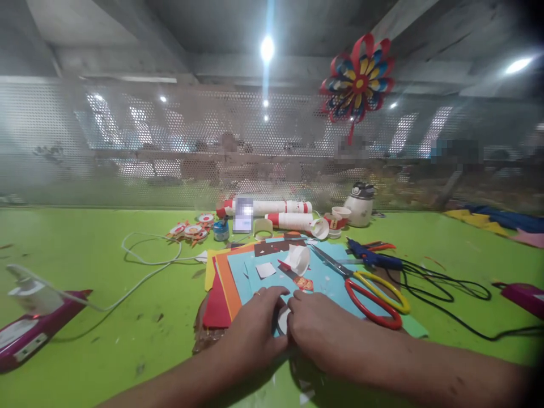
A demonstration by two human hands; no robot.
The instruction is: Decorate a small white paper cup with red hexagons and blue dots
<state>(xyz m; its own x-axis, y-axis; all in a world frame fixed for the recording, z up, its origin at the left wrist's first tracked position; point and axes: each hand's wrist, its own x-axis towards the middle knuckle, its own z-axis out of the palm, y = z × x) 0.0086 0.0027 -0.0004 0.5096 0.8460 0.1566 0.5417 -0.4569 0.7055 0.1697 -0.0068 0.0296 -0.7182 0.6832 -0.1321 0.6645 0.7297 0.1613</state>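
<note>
Low in the middle of the head view, both hands meet at a white paper cup piece (pixel 283 321) with a round rim. My left hand (pixel 258 320) curves its fingers and thumb around the left side. My right hand (pixel 312 320) is closed against the right side, its fingertips curled and partly hidden. Beneath them lie stacked sheets of coloured paper, light blue paper (pixel 242 275) on top. Just beyond the fingers is a red and orange printed scrap (pixel 303 283). Behind it a cut white paper cup (pixel 298 259) rests on its side. Scissors (pixel 355 277) with red and yellow handles lie open to the right.
A blue glue gun (pixel 374 256) with a black cable lies right of the paper. At the back stand stacked paper cups (pixel 291 221), a phone (pixel 243 215), a blue jar (pixel 221 230) and a white jug (pixel 360 207). A purple power strip (pixel 42 328) sits at the left.
</note>
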